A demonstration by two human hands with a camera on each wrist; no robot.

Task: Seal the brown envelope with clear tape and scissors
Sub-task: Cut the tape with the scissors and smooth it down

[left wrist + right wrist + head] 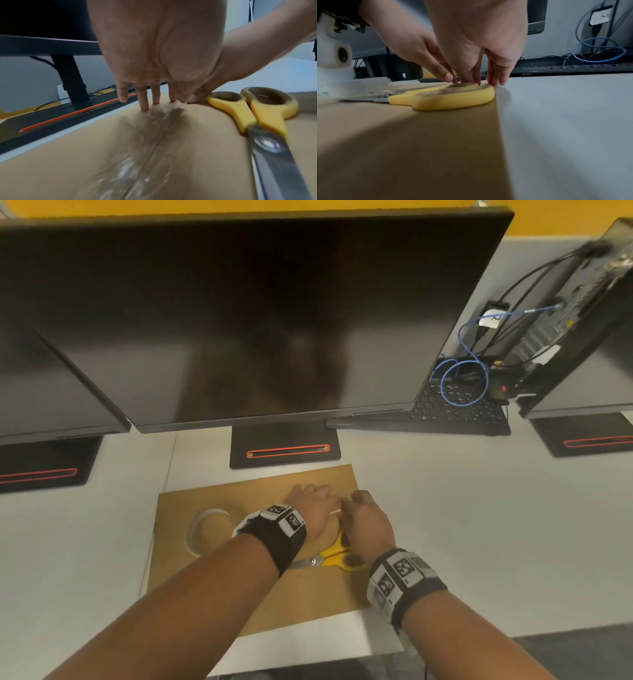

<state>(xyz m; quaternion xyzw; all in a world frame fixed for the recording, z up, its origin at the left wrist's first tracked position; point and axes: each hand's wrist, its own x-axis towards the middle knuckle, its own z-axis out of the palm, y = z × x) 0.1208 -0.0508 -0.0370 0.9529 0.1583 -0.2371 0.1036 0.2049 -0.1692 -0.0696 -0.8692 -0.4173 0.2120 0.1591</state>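
The brown envelope [301, 597] lies flat on the white desk. A glossy strip of clear tape [126, 170] runs along its seam. My left hand [308, 491] presses straight fingers [144, 105] down on the taped seam near the far edge. My right hand [356, 496] is just to its right, fingertips [494, 81] pointing down and touching the envelope's right edge beside the left thumb. The yellow-handled scissors [337, 556] lie on the envelope under my wrists, blades pointing left. The clear tape roll [209, 529] sits on the envelope's left part.
A large dark monitor [239, 320] on a black stand [284, 448] is close behind the envelope. More monitors flank it. A black keyboard [455, 412] with blue cable [466, 381] lies at the back right. Bare white desk [479, 525] extends to the right.
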